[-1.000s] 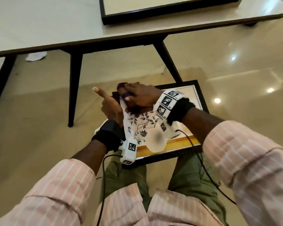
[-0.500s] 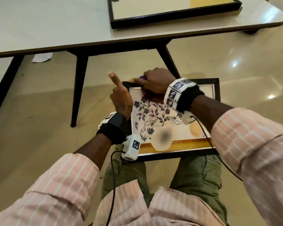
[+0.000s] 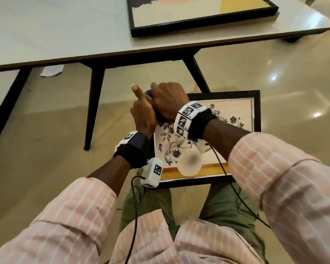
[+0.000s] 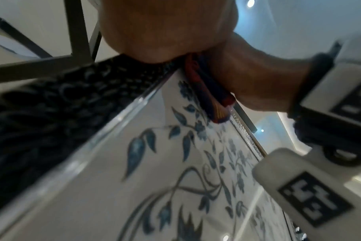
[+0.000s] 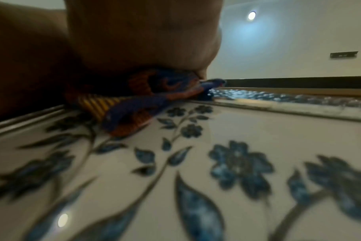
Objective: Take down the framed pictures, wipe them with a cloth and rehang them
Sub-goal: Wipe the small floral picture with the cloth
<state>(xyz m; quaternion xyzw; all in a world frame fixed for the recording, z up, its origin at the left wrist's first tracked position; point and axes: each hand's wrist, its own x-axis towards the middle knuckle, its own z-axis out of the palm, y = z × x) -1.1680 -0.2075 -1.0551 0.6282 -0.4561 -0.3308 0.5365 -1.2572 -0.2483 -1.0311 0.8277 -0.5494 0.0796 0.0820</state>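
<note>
Head view: a seated person balances a black-framed floral picture (image 3: pixel 234 119) on their knees. The right hand (image 3: pixel 169 101), pressing a bunched purple cloth (image 3: pixel 148 92), has slid from a second ago to the far left corner, so wiping is nearing the frame's edge. The left hand (image 3: pixel 142 115) clasps that side, forefinger raised. A second framed picture (image 3: pixel 198 25) lies on the pale surface (image 3: pixel 55 31).

Left wrist view: glossy glass, blue vines, textured dark frame (image 4: pixel 52 101).

Right wrist view: soft patterned cloth (image 5: pixel 134 104) crumpled under the palm.
</note>
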